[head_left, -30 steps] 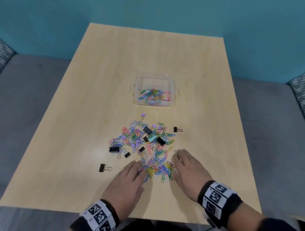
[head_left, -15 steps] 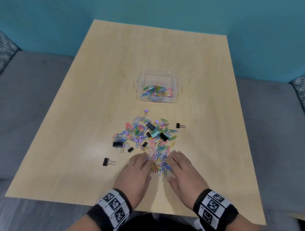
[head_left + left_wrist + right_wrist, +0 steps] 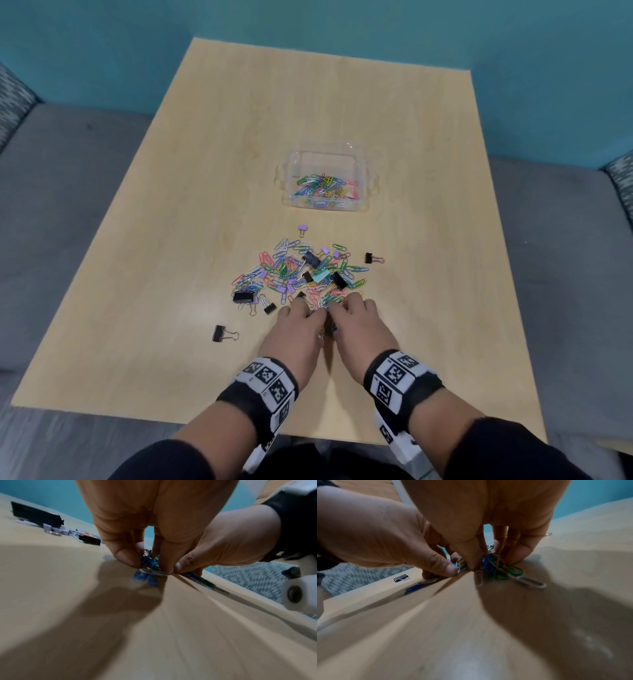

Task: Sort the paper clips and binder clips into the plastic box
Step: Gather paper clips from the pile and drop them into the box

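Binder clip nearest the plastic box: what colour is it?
Purple binder clip, with metal handles; the head view shows it best.

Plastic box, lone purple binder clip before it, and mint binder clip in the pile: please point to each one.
plastic box (image 3: 363,178): head view, on its clear right wall.
purple binder clip (image 3: 302,228): head view, on its purple body.
mint binder clip (image 3: 322,276): head view, on its body.

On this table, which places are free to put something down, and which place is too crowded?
Bare wood: the far half of the table behind the plastic box, the strip right of the lone black binder clip, and the left side beyond the stray clip. Crowded: the clip pile, where left hand and right hand gather paper clips.
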`<state>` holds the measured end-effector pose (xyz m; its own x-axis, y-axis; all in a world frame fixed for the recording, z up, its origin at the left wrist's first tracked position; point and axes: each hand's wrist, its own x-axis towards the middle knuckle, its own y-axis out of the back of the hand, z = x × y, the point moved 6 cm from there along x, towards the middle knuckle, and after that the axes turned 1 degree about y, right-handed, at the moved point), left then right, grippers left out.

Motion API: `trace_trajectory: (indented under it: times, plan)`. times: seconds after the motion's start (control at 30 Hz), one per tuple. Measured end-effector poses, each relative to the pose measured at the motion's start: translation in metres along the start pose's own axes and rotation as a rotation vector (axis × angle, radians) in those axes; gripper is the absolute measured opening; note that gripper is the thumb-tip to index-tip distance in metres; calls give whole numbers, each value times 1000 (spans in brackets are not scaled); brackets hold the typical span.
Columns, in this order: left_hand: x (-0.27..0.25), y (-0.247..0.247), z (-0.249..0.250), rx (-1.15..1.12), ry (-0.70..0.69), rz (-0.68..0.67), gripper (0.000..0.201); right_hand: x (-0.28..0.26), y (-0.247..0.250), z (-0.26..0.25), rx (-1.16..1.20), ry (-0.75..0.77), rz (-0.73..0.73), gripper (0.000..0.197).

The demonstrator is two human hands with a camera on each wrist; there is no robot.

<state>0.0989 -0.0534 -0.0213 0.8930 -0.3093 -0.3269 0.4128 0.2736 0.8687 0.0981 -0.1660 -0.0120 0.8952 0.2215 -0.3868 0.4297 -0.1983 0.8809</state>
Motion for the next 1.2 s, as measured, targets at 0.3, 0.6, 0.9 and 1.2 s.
trace_trajectory:
  times: [0.3, 0.6, 0.9, 1.2]
  plan:
    - [8, 2, -5, 44, -60, -16, 22, 5, 7, 4, -17, 92, -71, 30]
    - [7, 13, -16, -177, 46, -35, 7, 8, 11, 19, 177, 13, -153, 3]
    - [16, 57, -26, -701, 153, -222, 12, 14, 48, 45, 479, -23, -318, 5]
    - [133, 157, -36, -811, 153, 28, 11, 117, 153, 65, 931, -87, 2, 16]
